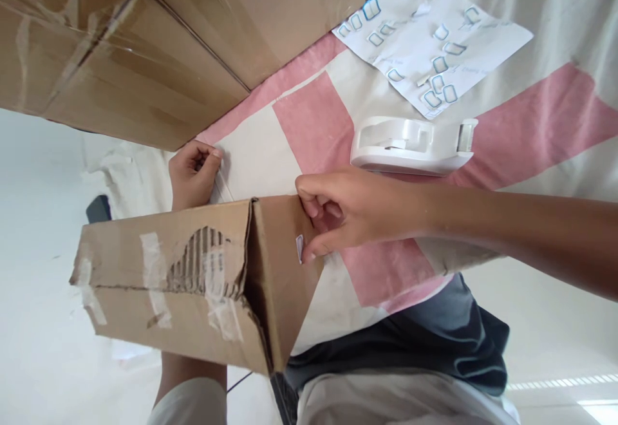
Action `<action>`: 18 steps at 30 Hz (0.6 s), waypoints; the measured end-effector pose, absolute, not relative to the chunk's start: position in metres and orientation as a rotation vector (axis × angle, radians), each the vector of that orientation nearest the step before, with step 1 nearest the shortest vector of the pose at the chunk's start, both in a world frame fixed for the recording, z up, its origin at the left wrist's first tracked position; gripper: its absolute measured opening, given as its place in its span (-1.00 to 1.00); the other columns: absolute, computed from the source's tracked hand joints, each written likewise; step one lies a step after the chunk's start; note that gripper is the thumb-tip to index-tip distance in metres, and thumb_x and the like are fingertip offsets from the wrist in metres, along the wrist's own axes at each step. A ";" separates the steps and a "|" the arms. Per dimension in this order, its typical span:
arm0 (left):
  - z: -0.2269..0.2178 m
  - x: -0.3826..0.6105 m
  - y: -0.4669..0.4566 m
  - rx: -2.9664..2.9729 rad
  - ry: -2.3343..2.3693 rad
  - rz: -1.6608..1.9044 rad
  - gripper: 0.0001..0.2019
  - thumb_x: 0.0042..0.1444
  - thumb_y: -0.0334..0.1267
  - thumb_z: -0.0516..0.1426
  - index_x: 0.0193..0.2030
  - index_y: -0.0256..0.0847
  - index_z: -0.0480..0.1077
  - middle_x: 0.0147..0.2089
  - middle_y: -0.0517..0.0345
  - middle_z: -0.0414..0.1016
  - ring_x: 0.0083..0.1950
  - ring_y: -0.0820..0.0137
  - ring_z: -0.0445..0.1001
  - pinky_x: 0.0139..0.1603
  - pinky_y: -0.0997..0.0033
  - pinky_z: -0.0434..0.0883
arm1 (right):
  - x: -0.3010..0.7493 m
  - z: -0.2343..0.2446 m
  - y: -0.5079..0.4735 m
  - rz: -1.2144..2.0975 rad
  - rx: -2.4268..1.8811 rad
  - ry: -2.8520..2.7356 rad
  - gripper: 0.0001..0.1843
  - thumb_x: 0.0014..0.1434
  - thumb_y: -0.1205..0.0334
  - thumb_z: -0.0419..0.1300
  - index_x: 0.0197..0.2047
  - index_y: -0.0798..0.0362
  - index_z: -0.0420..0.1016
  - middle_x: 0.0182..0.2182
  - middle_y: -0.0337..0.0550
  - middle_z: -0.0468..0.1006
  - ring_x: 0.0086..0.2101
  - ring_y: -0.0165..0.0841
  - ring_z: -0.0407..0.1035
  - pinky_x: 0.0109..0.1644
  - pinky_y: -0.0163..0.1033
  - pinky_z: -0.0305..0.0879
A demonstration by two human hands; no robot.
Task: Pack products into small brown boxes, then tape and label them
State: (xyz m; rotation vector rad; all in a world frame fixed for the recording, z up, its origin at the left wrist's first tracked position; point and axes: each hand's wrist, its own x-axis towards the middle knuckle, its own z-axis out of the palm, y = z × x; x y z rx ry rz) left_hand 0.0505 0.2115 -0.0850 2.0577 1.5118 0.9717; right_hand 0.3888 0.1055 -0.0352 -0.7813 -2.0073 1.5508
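A worn cardboard box [193, 283] with torn tape and exposed corrugation is held up in the middle of the view. My right hand [338, 216] reaches in from the right, its fingers curled over the box's end flap. Its thumb presses beside a small blue-edged white sticker [300, 248] on that flap. My left hand [193, 174] comes up from behind the box. Its fingers are closed at the box's far top edge, against the cloth. What it pinches is hard to make out.
A white tape dispenser [410, 145] lies on the pink-and-white striped cloth [313, 122] just beyond my right hand. A sheet of blue-edged stickers [434, 38] lies further back. Large taped cardboard boxes [145, 45] fill the upper left.
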 end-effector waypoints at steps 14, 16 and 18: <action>-0.088 0.044 0.211 2.028 1.529 0.949 -0.85 0.11 -0.21 0.26 -0.38 -0.23 0.46 -0.55 0.30 0.33 -0.54 0.54 0.20 -0.49 0.48 0.11 | 0.395 -0.033 0.108 1.682 -0.678 -1.959 -0.70 0.40 0.09 0.17 -0.32 0.00 0.19 -0.47 -0.32 0.39 -0.43 -0.42 0.26 -0.36 -0.31 0.04; -0.087 0.047 0.211 2.040 1.533 0.949 -0.86 0.11 -0.22 0.26 -0.40 -0.22 0.46 -0.56 0.29 0.34 -0.54 0.54 0.21 -0.48 0.48 0.13 | 0.394 -0.033 0.108 1.693 -0.669 -1.959 -0.69 0.43 0.09 0.12 -0.33 0.00 0.18 -0.47 -0.31 0.40 -0.42 -0.41 0.27 -0.36 -0.30 0.05; -0.084 0.051 0.210 2.040 1.535 0.955 -0.86 0.10 -0.23 0.25 -0.41 -0.22 0.45 -0.57 0.28 0.35 -0.54 0.53 0.22 -0.48 0.48 0.15 | 0.394 -0.033 0.109 1.665 -0.675 -1.981 -0.68 0.39 0.07 0.17 -0.34 -0.01 0.18 -0.48 -0.32 0.39 -0.44 -0.42 0.26 -0.37 -0.30 0.03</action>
